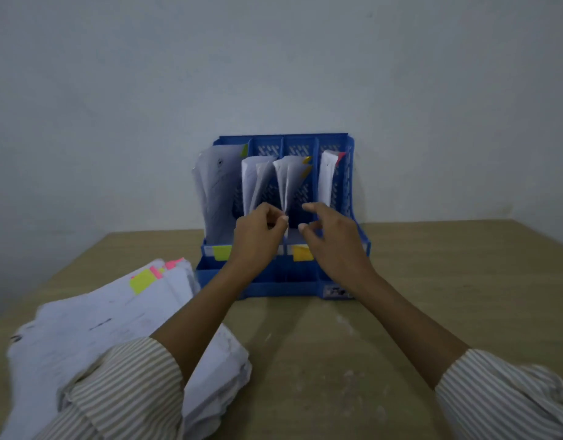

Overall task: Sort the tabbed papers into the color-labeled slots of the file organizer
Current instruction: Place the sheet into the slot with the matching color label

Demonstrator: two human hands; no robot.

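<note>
**Both hands at the orange slot**

Striped sleeves (pixel 127 385) frame the bottom of the head view, the left one lying over the unsorted stack of tabbed papers (pixel 115 315), which waits just outside the left forearm with yellow and pink tabs showing at its far corner. Ahead, the left hand (pixel 258 236) pinches the lower edge of a sheet (pixel 286 185) standing in the file organizer (pixel 273 281), probably to steady it upright in its slot. Just beside it, the right hand (pixel 331 239) is released, fingers loosely spread and gripping nothing, seemingly having guided the sheet in. Below the right hand's fingers sits the orange label (pixel 302 253); a yellow label (pixel 222 251) lies left of the left hand.
</note>
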